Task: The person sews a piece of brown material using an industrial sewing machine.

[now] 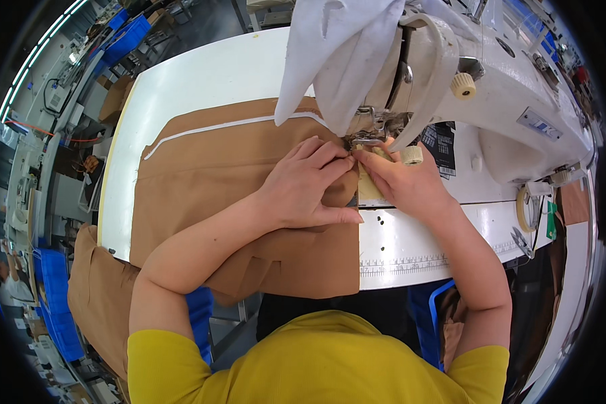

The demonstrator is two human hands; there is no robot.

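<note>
- One white counter (pixel 202 74) fills most of the view, its front edge curving just before the person's yellow shirt (pixel 316 357).
- White sewing machine (pixel 498 87) on the counter, right side; light grey cloth (pixel 343 50) draped over its near end.
- Brown fabric (pixel 202 195) spread on the counter, left of the machine; lower part reaches the front edge, right border near the machine's presser foot (pixel 367 141). Lies under the left hand and forearm, mostly left of the right hand. Creased and folded near the left wrist.
- More brown fabric bunched (pixel 97 296) at the counter's left end, lower than the top.
- Left hand (pixel 306 182): palm down on the brown fabric, thumb spread well away from the fingers, not closed; fingertips near the presser foot.
- Right hand (pixel 411 182): just right of the fabric's border, over a yellowish patch (pixel 367 188); thumb and finger close to the left fingertips. Partly hidden by machine parts; cannot tell if it grips the fabric.
- White strip (pixel 215 126) along the fabric's far edge, bent at its left end, beyond the left hand.
- Printed ruler scale (pixel 411 266) along the counter's front edge.
- Tape roll (pixel 522 209) and small metal snips (pixel 521 241), right end, well apart from the right hand.
</note>
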